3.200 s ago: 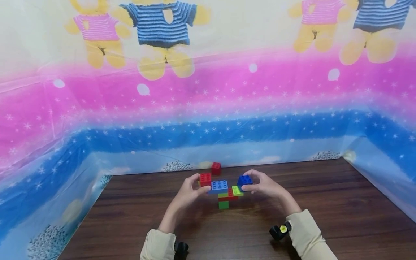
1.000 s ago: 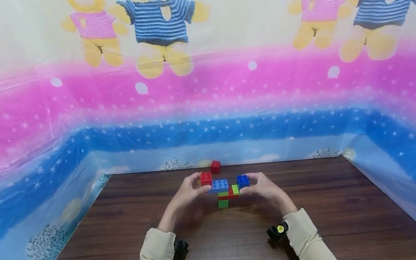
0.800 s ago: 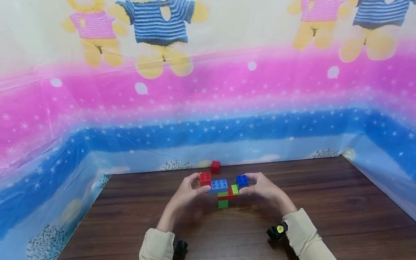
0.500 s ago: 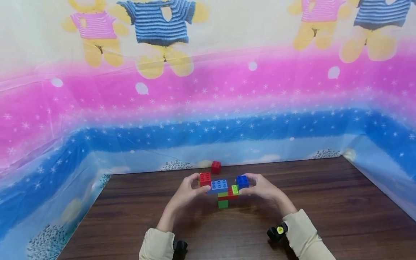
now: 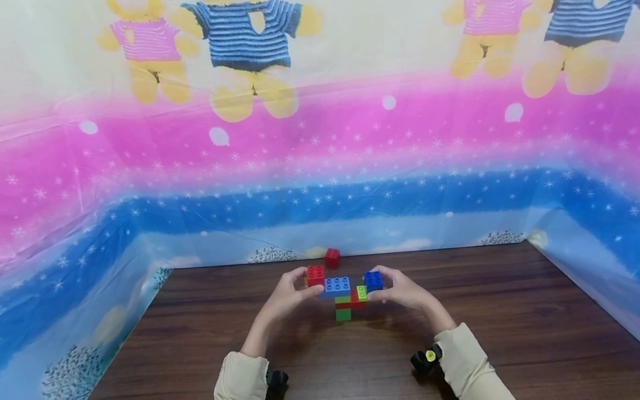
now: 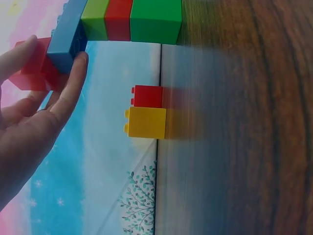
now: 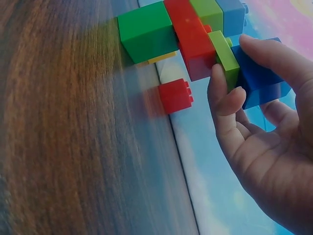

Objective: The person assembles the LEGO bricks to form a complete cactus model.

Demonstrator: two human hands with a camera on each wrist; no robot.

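A built structure of toy building bricks stands on the table, with a green brick [image 5: 343,315] at its foot. Above this lie a red brick [image 7: 193,41], a lime brick [image 6: 95,19] and a long light-blue brick [image 5: 337,286]. My left hand [image 5: 286,295] grips a red brick [image 5: 315,275] on the light-blue brick's left end, and its fingers touch the light-blue one underneath. Thumb and fingers of my right hand [image 5: 407,290] pinch a dark-blue brick [image 5: 373,281]. It sits over a thin lime brick [image 5: 361,293] on the right arm of the structure, with a fingertip under the lime piece.
Behind the structure a loose red brick [image 5: 332,258] rests near the back edge of the wooden table [image 5: 200,333]. A yellow brick [image 6: 146,122] is also there, mostly hidden in the head view. A printed cloth [image 5: 320,194] rises beyond the edge.
Since the oldest frame, my right hand has shifted slightly left with the dark-blue brick, which now covers more of the thin lime brick. My left hand has kept its hold in nearly the same place.
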